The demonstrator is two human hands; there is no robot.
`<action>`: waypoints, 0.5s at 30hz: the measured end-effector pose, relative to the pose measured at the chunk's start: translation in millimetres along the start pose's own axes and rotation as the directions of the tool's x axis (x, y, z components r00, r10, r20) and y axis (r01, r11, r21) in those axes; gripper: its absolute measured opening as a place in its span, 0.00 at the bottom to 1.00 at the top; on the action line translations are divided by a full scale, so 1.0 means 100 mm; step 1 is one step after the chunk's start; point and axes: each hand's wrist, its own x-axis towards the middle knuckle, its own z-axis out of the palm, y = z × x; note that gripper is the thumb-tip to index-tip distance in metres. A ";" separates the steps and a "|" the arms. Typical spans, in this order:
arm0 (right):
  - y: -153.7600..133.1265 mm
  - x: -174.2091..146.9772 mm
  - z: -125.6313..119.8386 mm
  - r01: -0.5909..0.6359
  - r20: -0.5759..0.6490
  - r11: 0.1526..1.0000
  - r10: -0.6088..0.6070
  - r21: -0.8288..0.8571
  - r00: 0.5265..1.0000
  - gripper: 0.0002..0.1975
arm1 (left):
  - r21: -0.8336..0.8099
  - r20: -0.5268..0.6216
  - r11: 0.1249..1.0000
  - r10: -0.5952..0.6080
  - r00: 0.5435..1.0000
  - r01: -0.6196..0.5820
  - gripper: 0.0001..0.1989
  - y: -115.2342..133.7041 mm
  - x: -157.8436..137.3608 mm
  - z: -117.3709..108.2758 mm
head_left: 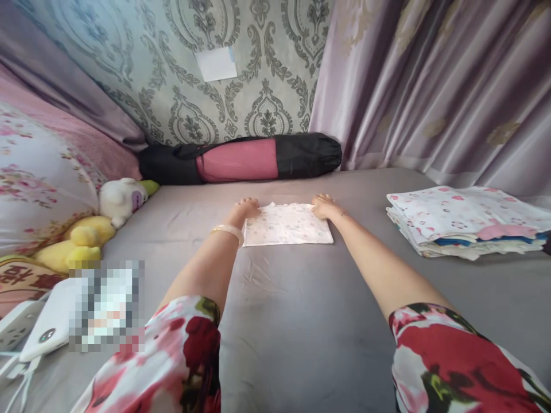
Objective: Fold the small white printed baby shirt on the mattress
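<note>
A small white cloth [288, 225] with a faint print lies folded into a rectangle on the grey bed sheet [297, 321]. My left hand [248, 207] is at its far left corner, fingers bent over the edge. At the far right corner, my right hand [323, 206] grips the fabric in the same way. Between the two hands the far edge of the cloth looks slightly ruffled. Part of my fingers is hidden behind the hands. A pale bangle [228, 232] circles my left wrist.
To the right sits a stack of folded printed fabrics [469, 221]. A black and pink rolled bag [241, 159] lies along the wall. Plush toys [88, 235], a pillow [38, 178], a white power bank [54, 321] and a power strip [19, 327] are at left.
</note>
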 end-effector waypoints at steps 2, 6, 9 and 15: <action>0.01 -0.08 0.03 0.030 -0.045 1.000 -0.030 -0.001 0.999 0.18 | -0.008 -0.039 1.000 0.004 0.999 -0.005 0.17 0.02 -0.05 0.05; 0.05 -0.21 0.03 0.078 -0.124 0.997 -0.074 0.030 0.990 0.15 | -0.034 -0.112 0.999 0.033 0.993 -0.037 0.16 0.02 -0.19 0.07; 0.09 -0.31 -0.06 0.127 -0.152 0.990 -0.116 0.066 0.982 0.12 | -0.054 -0.140 0.995 0.073 0.987 -0.082 0.16 -0.05 -0.30 0.00; 0.14 -0.49 -0.31 0.185 -0.207 0.976 -0.158 0.115 0.965 0.12 | -0.076 -0.179 0.976 0.187 0.966 -0.203 0.18 -0.19 -0.49 -0.25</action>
